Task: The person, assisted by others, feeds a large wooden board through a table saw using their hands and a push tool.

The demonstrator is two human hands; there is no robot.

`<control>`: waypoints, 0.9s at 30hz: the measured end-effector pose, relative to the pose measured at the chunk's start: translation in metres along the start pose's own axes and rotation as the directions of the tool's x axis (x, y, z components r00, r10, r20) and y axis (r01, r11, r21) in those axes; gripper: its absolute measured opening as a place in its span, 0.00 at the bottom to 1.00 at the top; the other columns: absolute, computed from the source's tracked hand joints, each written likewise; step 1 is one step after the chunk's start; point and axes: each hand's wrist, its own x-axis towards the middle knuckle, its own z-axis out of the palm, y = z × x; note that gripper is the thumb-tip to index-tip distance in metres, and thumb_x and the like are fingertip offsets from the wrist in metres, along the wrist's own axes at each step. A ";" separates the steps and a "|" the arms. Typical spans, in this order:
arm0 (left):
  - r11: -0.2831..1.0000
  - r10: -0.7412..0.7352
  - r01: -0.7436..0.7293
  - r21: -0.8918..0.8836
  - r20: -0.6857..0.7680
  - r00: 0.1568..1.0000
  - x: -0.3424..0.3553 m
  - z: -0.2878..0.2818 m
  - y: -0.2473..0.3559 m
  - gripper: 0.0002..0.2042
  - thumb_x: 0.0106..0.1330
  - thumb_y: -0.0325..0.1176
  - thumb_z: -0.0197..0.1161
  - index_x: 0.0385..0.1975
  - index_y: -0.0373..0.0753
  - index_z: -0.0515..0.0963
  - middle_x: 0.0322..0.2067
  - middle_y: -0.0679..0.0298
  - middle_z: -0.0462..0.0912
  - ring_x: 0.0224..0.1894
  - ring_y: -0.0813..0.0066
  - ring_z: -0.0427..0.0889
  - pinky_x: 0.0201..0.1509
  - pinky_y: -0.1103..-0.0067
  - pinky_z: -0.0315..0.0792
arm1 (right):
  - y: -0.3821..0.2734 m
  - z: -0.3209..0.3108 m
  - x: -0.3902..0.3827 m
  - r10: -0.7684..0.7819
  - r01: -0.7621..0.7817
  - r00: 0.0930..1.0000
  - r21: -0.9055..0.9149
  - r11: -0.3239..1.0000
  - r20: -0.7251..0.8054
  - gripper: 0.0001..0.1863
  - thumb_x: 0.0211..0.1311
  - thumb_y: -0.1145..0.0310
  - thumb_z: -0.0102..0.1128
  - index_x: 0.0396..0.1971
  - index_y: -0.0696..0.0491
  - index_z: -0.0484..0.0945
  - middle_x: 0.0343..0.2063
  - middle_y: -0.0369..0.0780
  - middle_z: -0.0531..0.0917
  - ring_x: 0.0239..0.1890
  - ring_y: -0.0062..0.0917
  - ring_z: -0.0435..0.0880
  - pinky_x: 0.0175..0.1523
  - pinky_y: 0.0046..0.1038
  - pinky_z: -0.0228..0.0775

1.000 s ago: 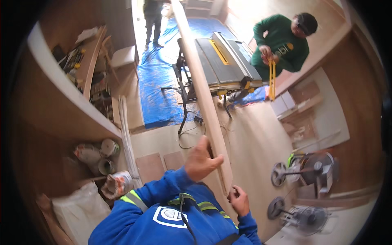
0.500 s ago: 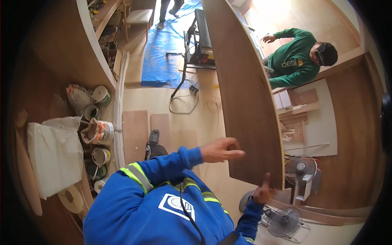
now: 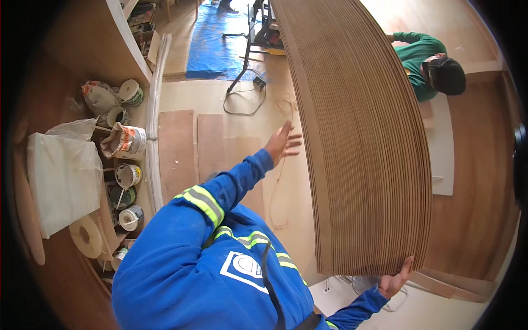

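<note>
Nearest to us, at 5 o'clock, our right hand (image 3: 397,280) supports the lower right corner of the grooved bendable panel (image 3: 363,137). The fingers curl under the bottom edge and the thumb rises against the face, so the hand is closed on the board. At 12 o'clock from our chest, our left hand (image 3: 283,144) is raised with the fingers spread wide. It sits just beside the panel's left edge; we cannot tell whether the fingertips touch it.

Change since the earlier frames: a second ago the panel showed us only its thin edge, with both hands close together on it. Half a second ago it had turned partly. Now its full ribbed face is toward us, filling the view from 12 to 5 o'clock, and the left hand has come off the edge. We judge that the weight now rests mainly on the right hand and that the board is being swung round rather than set down.

Farther off, at 9 o'clock, paint tins and bags (image 3: 125,143) line a shelf. At 1 o'clock a co-worker in a green top (image 3: 426,58) stands behind the panel.

Hidden: the panel covers the table saw and most of the co-worker. Its top edge is cut off by the frame.
</note>
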 end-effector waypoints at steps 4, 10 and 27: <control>0.954 0.110 -0.068 -0.290 0.133 0.985 0.016 0.027 0.021 0.29 0.69 0.60 0.50 0.56 0.40 0.68 0.48 0.62 0.78 0.47 0.70 0.80 0.49 0.69 0.76 | 0.006 -0.044 0.006 -0.019 0.019 1.000 -0.015 1.000 -0.005 0.31 0.61 0.59 0.66 0.61 0.56 0.68 0.58 0.42 0.75 0.58 0.37 0.74 0.61 0.41 0.70; 0.979 0.148 -0.128 -0.160 0.117 0.982 -0.007 0.041 0.006 0.17 0.71 0.45 0.57 0.47 0.37 0.74 0.40 0.64 0.82 0.36 0.73 0.84 0.39 0.74 0.82 | 0.034 -0.099 0.027 0.047 -0.046 0.993 0.011 0.999 -0.111 0.30 0.61 0.61 0.67 0.57 0.62 0.71 0.54 0.44 0.78 0.53 0.34 0.77 0.59 0.36 0.70; 0.988 -0.119 0.114 0.105 0.043 0.992 -0.054 0.029 -0.065 0.21 0.71 0.43 0.58 0.51 0.31 0.71 0.45 0.55 0.80 0.42 0.62 0.84 0.43 0.66 0.82 | 0.108 -0.161 -0.013 -0.094 -0.009 0.917 -0.255 0.967 -0.388 0.30 0.61 0.62 0.66 0.58 0.65 0.69 0.55 0.46 0.76 0.52 0.33 0.76 0.59 0.33 0.68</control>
